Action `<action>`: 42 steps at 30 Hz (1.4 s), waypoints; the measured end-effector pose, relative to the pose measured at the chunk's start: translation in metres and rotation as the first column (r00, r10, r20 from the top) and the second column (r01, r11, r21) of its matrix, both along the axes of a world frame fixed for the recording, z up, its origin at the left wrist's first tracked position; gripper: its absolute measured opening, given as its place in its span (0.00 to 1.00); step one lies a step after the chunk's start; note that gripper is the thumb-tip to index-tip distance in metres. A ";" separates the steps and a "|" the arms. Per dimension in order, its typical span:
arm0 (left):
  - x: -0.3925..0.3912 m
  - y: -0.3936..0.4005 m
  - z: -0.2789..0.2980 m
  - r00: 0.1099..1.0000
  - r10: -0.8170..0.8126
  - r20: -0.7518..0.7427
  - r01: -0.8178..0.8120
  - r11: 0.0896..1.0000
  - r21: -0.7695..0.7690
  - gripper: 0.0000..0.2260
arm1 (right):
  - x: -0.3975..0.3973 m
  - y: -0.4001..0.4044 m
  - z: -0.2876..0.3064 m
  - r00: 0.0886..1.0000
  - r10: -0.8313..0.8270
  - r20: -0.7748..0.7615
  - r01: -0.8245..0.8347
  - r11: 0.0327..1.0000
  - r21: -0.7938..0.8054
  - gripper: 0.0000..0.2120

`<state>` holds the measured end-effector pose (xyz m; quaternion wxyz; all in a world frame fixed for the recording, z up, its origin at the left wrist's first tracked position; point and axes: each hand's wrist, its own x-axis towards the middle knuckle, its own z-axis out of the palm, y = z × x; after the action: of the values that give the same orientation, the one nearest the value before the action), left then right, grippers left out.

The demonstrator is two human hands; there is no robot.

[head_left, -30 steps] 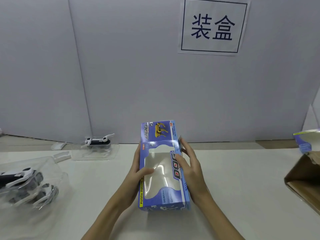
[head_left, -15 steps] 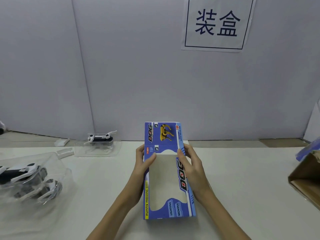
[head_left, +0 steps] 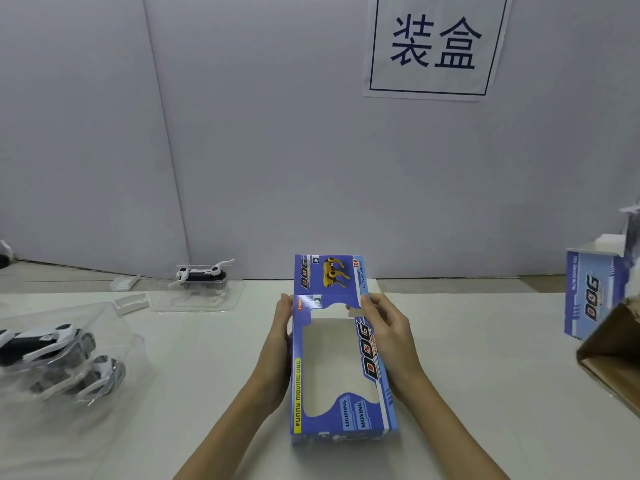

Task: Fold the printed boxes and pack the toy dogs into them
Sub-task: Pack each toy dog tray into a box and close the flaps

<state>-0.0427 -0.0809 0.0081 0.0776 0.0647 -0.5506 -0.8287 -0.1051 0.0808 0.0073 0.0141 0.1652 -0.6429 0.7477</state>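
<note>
At the middle of the worktop I hold the printed box lengthwise, window face up, its near end towards me and its far flap standing up behind the window panel. My left hand grips the left long edge, fingers curled round the side wall, and my right hand grips the right long edge, its fingertips pinching the corner where the flap hinges. I judge that this two-sided grip keeps the sleeve squared into a tube so the far flap can be folded without the walls collapsing. The box interior appears empty through the window; packing has not begun. The toy dogs wait on the left: one in a clear tray at the back, well apart from the box, and another in clear packaging near the left edge. A second printed box stands at the far right, beside a brown carton. A paper sign hangs on the wall behind.
</note>
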 end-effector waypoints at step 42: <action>0.013 -0.021 0.029 0.880 0.118 -0.459 -0.246 0.942 -0.230 0.20 | 0.021 0.002 0.027 0.903 0.047 -0.426 0.036 0.982 0.185 0.16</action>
<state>-0.0297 -0.1018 0.0375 0.2862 -0.0835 -0.6223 -0.7238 -0.0839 0.0827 0.0346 0.1373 0.3277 -0.6914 0.6291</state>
